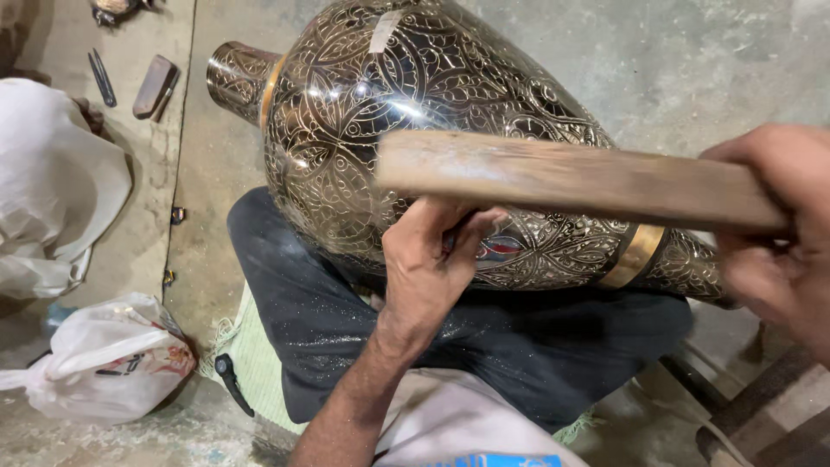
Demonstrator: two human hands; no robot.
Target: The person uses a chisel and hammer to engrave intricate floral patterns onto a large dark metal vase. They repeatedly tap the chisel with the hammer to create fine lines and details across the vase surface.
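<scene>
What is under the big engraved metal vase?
The vase lies on its side across the person's lap, on dark trousers. Its underside and whatever touches it there are hidden.

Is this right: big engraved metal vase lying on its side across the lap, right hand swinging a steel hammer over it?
Not quite. The head view shows the right hand holding a flat wooden stick, not a steel hammer. The rest holds: the big engraved metal vase lies on its side across the lap.

White plastic bag (108,355) on concrete floor (692,69), wooden block (156,86), green mat (259,363), white cloth (52,190)
</scene>
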